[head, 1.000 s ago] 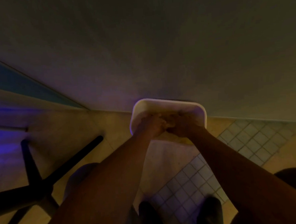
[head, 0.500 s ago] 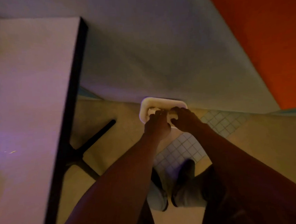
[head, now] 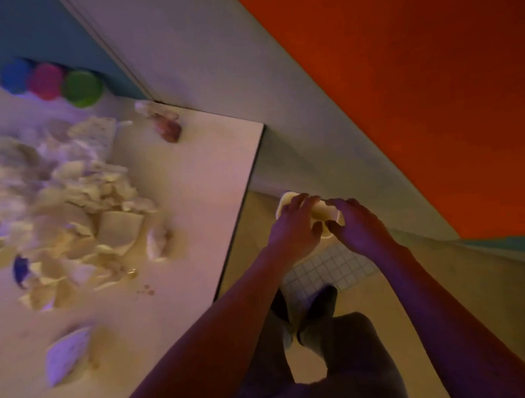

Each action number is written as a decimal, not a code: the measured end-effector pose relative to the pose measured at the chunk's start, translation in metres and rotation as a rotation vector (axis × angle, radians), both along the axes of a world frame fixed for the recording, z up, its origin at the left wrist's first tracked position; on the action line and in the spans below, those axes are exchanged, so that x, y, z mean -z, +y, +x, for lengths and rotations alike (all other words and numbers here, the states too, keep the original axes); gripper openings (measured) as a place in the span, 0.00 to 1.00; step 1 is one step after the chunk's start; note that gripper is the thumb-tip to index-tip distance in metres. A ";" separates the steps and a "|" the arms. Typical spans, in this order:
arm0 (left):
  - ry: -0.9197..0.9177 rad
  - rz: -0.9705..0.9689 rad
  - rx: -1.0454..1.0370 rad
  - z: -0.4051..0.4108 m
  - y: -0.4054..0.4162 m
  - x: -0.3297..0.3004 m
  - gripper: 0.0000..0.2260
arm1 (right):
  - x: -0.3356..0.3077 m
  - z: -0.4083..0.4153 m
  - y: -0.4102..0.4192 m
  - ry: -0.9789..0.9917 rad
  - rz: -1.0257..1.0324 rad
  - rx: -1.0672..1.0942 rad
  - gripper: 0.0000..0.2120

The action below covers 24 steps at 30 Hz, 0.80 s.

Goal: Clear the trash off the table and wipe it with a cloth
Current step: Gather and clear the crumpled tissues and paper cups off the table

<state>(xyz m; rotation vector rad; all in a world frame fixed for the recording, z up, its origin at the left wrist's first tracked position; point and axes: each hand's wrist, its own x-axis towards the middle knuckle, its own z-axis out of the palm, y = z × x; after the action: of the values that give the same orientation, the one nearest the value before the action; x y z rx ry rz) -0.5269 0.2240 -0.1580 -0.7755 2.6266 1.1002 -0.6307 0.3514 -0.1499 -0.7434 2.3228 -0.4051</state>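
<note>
Left hand (head: 293, 224) and right hand (head: 356, 223) meet over the floor, beyond the table's 3 o'clock edge, both extended from bare forearms. Fingers of each hand are spread and loosely curved; they hover over or touch a pale, rounded white bin (head: 320, 212) on the floor beneath them, and whether either hand grips anything cannot be told. At 9 o'clock of the hands lies the white rectangular tabletop with a dark edge (head: 199, 184). On it, toward 9 to 10 o'clock, sits a large heap of torn, crumpled pale paper scraps (head: 71, 204), with one separate folded paper piece (head: 68, 355) toward 7 o'clock and a small brownish lump (head: 168, 129) at the table's far corner. Three round lids, blue (head: 15, 75), pink (head: 46, 81) and green (head: 82, 88), stand in a row at the table's far edge, about 10 o'clock. Dark shoes (head: 320, 306) stand on small white floor tiles (head: 330, 268) at 6 o'clock of the hands.
</note>
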 end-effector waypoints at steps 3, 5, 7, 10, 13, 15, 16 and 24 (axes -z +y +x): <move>0.088 -0.001 -0.024 0.022 -0.012 -0.040 0.26 | -0.040 0.014 -0.008 0.001 -0.053 -0.004 0.24; 0.126 -0.033 -0.045 0.035 -0.026 -0.064 0.26 | -0.064 0.022 -0.018 0.015 -0.105 -0.008 0.24; 0.164 -0.066 -0.079 0.050 -0.037 -0.087 0.26 | -0.085 0.032 -0.030 0.018 -0.150 -0.008 0.23; 0.182 -0.100 -0.152 0.075 -0.054 -0.114 0.26 | -0.112 0.048 -0.050 0.018 -0.206 -0.023 0.23; 0.184 -0.129 -0.225 0.102 -0.074 -0.136 0.25 | -0.130 0.067 -0.078 0.017 -0.279 -0.066 0.23; 0.161 -0.143 -0.267 0.120 -0.085 -0.143 0.24 | -0.138 0.079 -0.096 0.006 -0.294 -0.094 0.22; 0.148 -0.154 -0.290 0.133 -0.090 -0.145 0.24 | -0.141 0.086 -0.105 -0.003 -0.299 -0.118 0.22; -0.071 -0.211 -0.494 0.210 -0.122 -0.121 0.24 | -0.142 0.124 -0.175 -0.056 -0.276 -0.332 0.21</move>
<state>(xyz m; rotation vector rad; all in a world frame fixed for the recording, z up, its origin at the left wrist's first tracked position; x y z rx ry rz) -0.3167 0.1016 -0.0367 -1.5374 2.5848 0.8752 -0.5064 0.1768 -0.0078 -1.2127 2.0627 -0.5920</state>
